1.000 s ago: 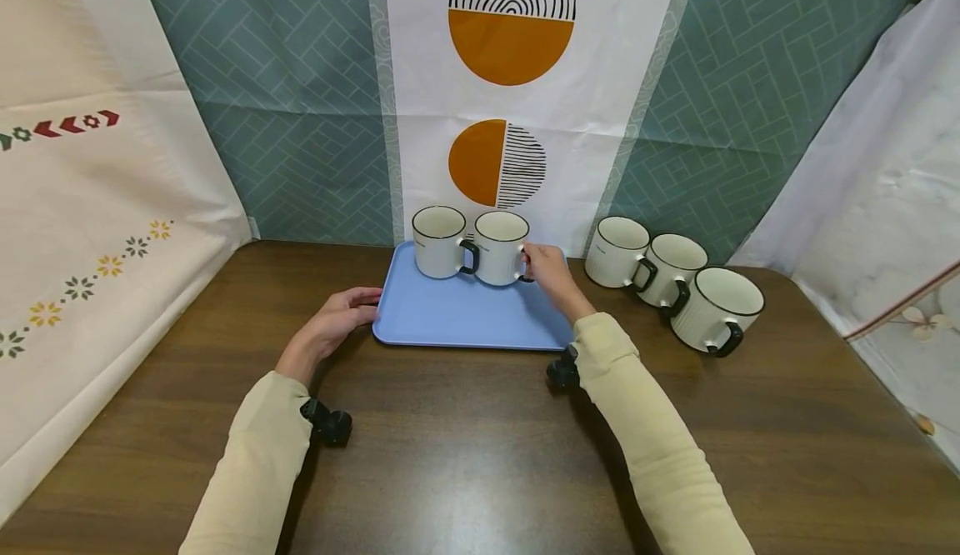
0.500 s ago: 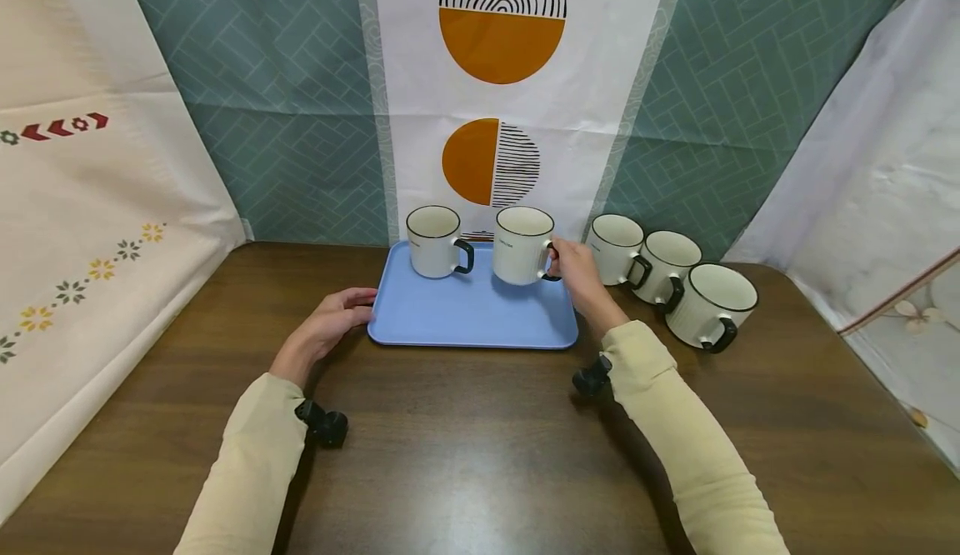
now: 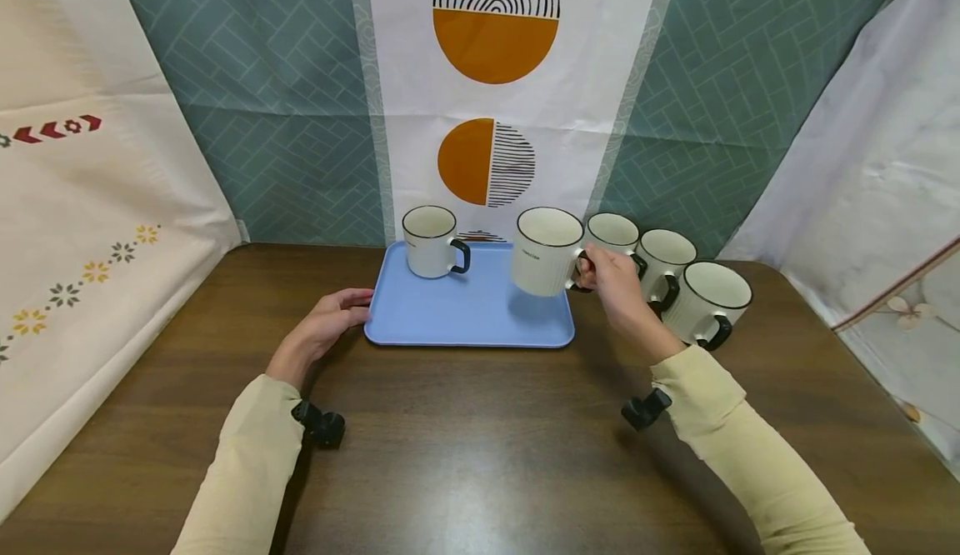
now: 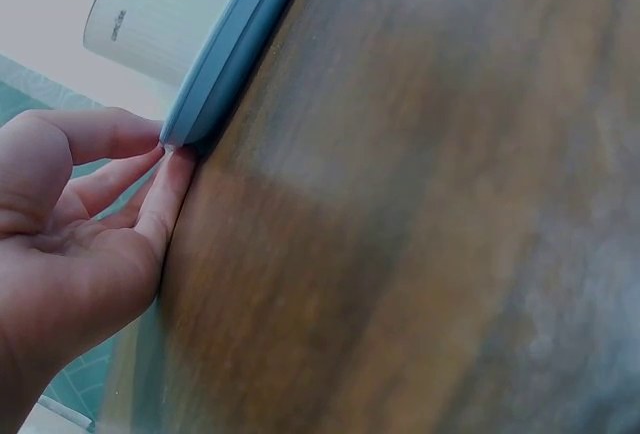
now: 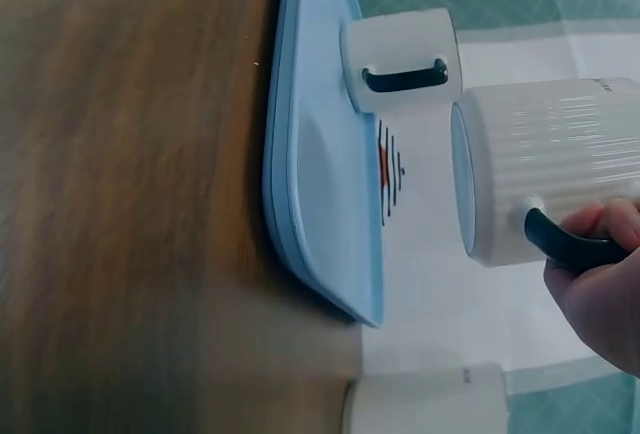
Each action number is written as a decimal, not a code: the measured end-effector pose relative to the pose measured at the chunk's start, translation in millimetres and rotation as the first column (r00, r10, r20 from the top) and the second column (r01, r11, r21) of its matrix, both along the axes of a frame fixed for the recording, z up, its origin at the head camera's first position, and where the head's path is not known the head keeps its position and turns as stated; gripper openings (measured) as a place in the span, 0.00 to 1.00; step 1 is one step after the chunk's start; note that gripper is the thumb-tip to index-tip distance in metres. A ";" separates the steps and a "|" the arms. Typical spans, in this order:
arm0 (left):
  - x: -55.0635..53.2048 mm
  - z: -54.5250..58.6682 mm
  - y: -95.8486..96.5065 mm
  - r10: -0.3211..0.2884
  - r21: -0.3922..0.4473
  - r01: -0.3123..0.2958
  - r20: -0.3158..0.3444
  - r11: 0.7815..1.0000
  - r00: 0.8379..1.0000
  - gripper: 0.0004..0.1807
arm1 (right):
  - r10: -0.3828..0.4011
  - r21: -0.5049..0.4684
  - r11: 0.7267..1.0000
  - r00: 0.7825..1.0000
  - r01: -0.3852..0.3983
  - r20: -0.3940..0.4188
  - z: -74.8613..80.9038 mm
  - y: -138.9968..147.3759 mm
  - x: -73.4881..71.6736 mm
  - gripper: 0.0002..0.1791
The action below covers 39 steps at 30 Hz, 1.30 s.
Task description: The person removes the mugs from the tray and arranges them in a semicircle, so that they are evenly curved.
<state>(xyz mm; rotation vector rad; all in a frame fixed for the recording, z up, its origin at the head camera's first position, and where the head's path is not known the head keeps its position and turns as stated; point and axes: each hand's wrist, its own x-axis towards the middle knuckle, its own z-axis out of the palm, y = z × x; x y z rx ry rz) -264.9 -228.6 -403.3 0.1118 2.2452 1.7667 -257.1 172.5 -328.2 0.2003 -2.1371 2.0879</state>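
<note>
My right hand grips the black handle of a white, black-rimmed mug, which is upright and raised over the right part of the blue tray. A gap shows between this mug and the tray in the right wrist view. On the tray's back left stands a second white mug, its handle to the right. At the tray's left edge, my left hand holds the rim with thumb and fingertips, seen close in the left wrist view.
Right of the tray, three more white mugs stand close together: one at the back, a middle one and a front one. The brown wooden table ends at a patterned cloth backdrop.
The mug in my right hand has left its place beside the other tray mug, moved right and risen off the tray. My left hand stays at the tray's edge.
</note>
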 end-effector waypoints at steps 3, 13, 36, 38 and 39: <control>0.6 -2.1 0.3 -0.007 0.006 0.007 -0.009 1.000 1.000 0.29 | -0.003 0.004 1.000 1.000 0.003 -0.024 1.8 10.0 13.6 0.21; 3.1 -7.3 0.2 -0.019 0.007 0.019 -0.023 1.000 1.000 0.29 | 0.029 -0.014 0.999 0.999 -0.029 -0.043 -11.2 55.1 57.1 0.21; 1.0 -2.0 -0.6 -0.005 -0.002 0.005 -0.014 1.000 1.000 0.29 | 0.085 0.028 0.996 0.996 -0.086 0.035 -47.7 140.9 99.4 0.20; 1.2 -1.9 -0.8 -0.008 -0.005 0.008 -0.014 1.000 1.000 0.29 | 0.107 0.024 0.994 0.994 -0.107 0.019 -51.9 144.9 100.1 0.19; 1.3 -1.8 -0.7 -0.009 -0.005 0.009 -0.015 1.000 1.000 0.29 | 0.120 0.025 0.992 0.993 -0.120 0.010 -53.8 146.7 100.4 0.19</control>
